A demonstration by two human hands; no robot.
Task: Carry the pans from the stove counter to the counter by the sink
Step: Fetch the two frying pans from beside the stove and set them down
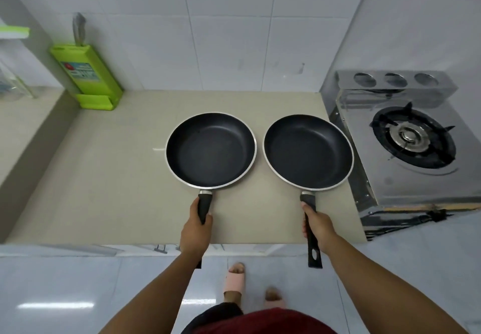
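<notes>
Black nonstick pans, left pan [210, 150] and right pan [308, 151], side by side on the beige surface [104, 172] left of the stove [406, 151]; left hand [196, 225] and right hand [318, 225] each wrapped round a handle, rigid, front-heavy, likely to tip.

The beige desk [109, 177] carries two black pans: the left pan [210, 150] near the middle, the right pan [308, 152] beside it toward the right edge. A green knife block [89, 77] stands at the back left corner.
</notes>
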